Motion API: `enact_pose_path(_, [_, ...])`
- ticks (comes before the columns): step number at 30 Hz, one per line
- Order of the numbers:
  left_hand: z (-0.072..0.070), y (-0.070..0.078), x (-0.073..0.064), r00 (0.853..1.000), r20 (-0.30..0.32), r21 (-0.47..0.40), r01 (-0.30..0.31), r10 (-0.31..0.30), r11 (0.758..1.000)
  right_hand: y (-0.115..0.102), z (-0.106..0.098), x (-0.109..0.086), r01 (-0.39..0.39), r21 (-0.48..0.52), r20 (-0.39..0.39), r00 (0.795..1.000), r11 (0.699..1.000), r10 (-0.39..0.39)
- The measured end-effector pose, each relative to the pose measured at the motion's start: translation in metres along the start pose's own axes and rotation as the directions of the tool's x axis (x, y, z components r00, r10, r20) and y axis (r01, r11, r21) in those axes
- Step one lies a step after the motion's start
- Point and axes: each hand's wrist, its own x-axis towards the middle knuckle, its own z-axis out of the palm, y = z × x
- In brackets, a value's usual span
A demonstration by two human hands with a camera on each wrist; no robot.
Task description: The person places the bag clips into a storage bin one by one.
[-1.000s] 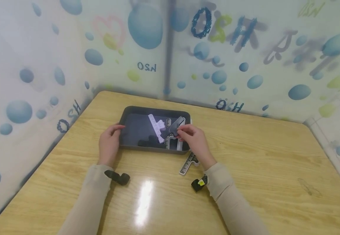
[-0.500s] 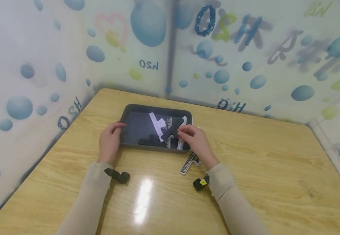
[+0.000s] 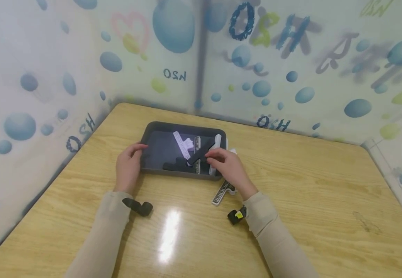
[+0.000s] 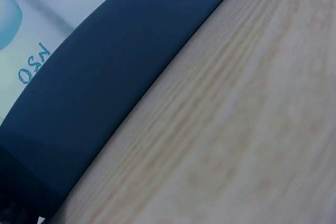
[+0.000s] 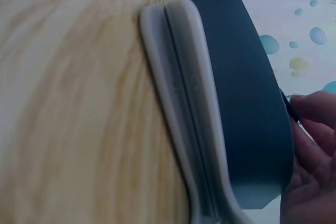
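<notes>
My right hand (image 3: 230, 166) pinches a black clip (image 3: 200, 152), which lies slantwise, edge-on, above other clips in a dark grey tray (image 3: 173, 175). Under and around it in the tray are a lilac clip (image 3: 181, 143), a piano-key patterned clip (image 3: 197, 143) and a white clip (image 3: 217, 141). In the right wrist view the right hand (image 5: 312, 156) shows beyond the tray's wall (image 5: 244, 103), with a dark edge between finger and thumb. At the tray's left end my left hand (image 3: 128, 168) holds the rim; the left wrist view shows only the tray wall (image 4: 115, 51).
Another piano-key clip (image 3: 221, 194) lies on the wooden table (image 3: 308, 200), just outside the tray's front right corner and partly under my right hand. A white piece (image 3: 233, 151) shows behind that hand. Patterned walls (image 3: 291, 96) border the table at the back and left.
The black clip has turned from showing its broad face to lying edge-on, and has shifted slightly left with my right hand. My left hand stays at the tray's left end.
</notes>
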Motion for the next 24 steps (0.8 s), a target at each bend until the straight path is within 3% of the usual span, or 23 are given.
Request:
enact_pose_path(10, [0.0001, 0.0013, 0.0010, 1.000, -0.007, 0.018, -0.005, 0.006, 1.000, -0.0039, 0.0002, -0.0027, 0.022, -0.198, 0.083, 0.997, 0.980, -0.006])
enact_pose_path(14, [-0.0008, 0.0014, -0.0003, 1.000, -0.009, 0.017, -0.001, 0.001, 1.000, -0.0046, 0.0012, -0.0040, 0.049, -0.227, 0.124, 0.992, 0.973, -0.021])
enact_pose_path(17, [-0.0004, 0.0007, 0.0000, 1.000, -0.010, 0.009, 0.000, 0.000, 1.000, -0.0035, 0.0005, -0.0046, 0.056, -0.210, 0.138, 0.990, 0.976, -0.027])
enact_pose_path(24, [0.0007, -0.0002, 0.0013, 1.000, -0.013, 0.004, 0.002, -0.002, 1.000, 0.0024, -0.0063, -0.0028, 0.084, -0.024, 0.167, 0.983, 0.996, -0.079])
